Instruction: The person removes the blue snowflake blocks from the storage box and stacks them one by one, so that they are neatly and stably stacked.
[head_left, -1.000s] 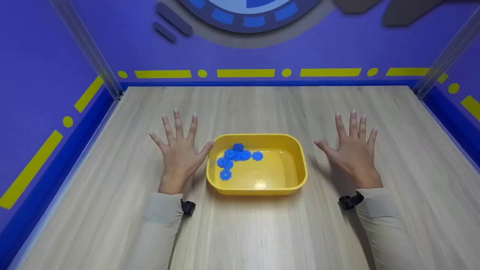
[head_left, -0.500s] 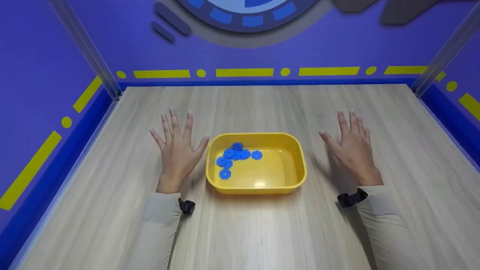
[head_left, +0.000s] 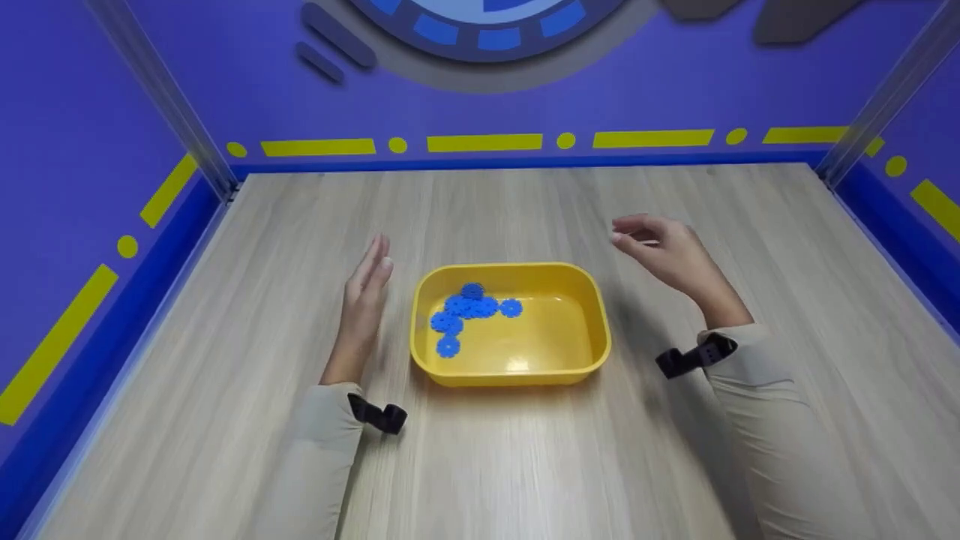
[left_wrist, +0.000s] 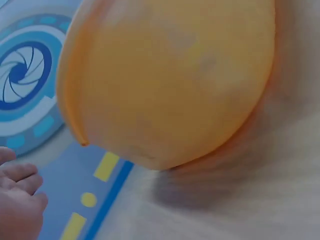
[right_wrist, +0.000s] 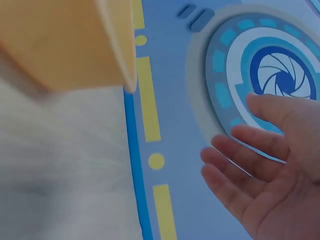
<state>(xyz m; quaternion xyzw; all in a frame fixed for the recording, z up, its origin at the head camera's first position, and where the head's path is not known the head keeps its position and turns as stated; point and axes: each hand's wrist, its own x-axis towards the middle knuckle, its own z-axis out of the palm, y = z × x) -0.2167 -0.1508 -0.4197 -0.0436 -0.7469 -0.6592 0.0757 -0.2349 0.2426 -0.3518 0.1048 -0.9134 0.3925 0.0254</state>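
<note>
In the head view a yellow plastic bin [head_left: 555, 330] sits mid-table with several blue notched discs [head_left: 471, 306] bunched along its left side. My left hand [head_left: 364, 300] is held on edge just left of the bin, fingers fairly straight and together, holding nothing. Over on the right, my right hand [head_left: 667, 251] is raised beyond the bin's right rim, its fingers loosely bent towards the thumb with nothing between them. Each wrist view shows the bin's outer wall [left_wrist: 170, 75] close by, apart from the hand. The right palm [right_wrist: 280, 200] faces the camera, bare.
The wood-grain table [head_left: 525, 465] is bordered by blue-purple panels [head_left: 487, 105] with yellow dashes at the back and sides. Metal posts [head_left: 165, 97] stand at the back corners. A black strap with a camera [head_left: 694, 356] is on each wrist.
Both hands have turned from palm-down with spread fingers to on edge. The right hand has moved left towards the bin and its fingers have bent. The bin and discs stay put.
</note>
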